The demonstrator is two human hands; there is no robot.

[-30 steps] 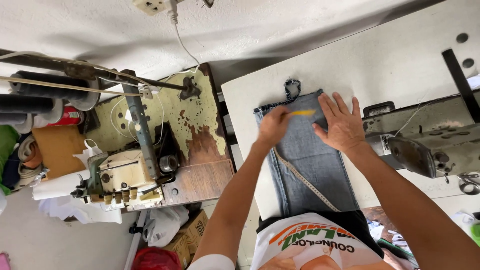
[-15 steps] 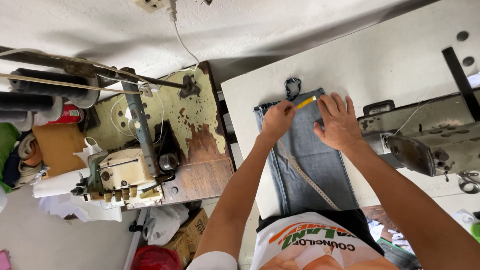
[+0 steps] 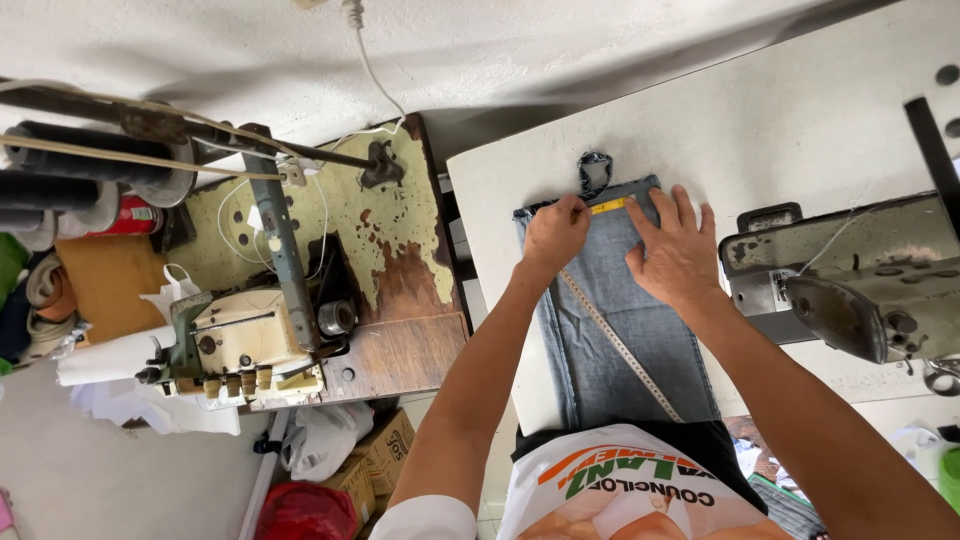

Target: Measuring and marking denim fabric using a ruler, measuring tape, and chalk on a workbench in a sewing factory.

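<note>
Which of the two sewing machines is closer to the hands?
The grey sewing machine on the white table is closer; it sits just beside the right hand. The cream one stands apart on the worn green table.

A person seen from above, with two bare forearms and no rings, watch or gloves visible on the left hand (image 3: 556,236) or right hand (image 3: 672,252). A short white sleeve (image 3: 425,518) covers the left upper arm. The white shirt front carries orange and green lettering over a printed picture.
</note>
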